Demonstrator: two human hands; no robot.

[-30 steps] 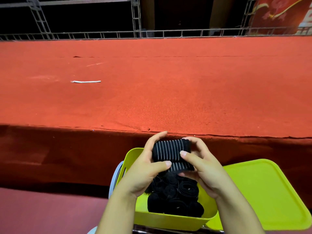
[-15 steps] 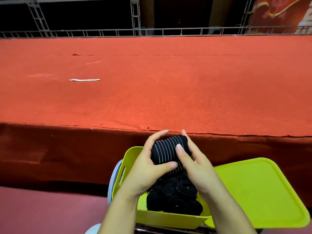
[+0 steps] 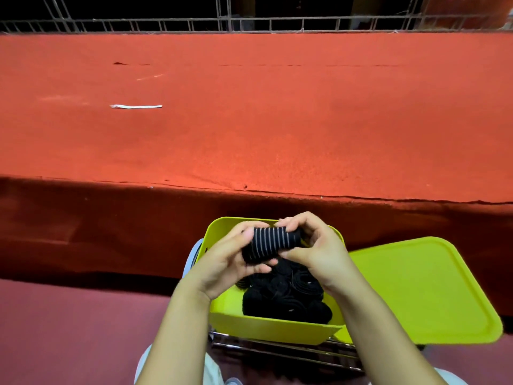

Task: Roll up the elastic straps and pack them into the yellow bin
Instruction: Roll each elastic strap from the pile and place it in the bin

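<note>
A black elastic strap with thin white stripes (image 3: 268, 243) is rolled into a thick bundle and held just above the yellow bin (image 3: 266, 327). My left hand (image 3: 224, 262) grips the roll's left end, thumb underneath. My right hand (image 3: 316, 250) curls over the right end, fingers bent around it. Inside the bin lie several black rolled straps (image 3: 288, 295), partly hidden behind my hands.
The bin's yellow lid (image 3: 424, 290) lies flat to the right of the bin. A metal rack (image 3: 283, 350) shows under the bin. A red carpeted platform (image 3: 277, 120) stretches ahead with a white strip (image 3: 136, 106) on it. Metal trusses (image 3: 249, 23) line its far edge.
The strap has been rolled tighter into a compact tilted bundle. Both hands have closed further around it and dropped slightly toward the bin.
</note>
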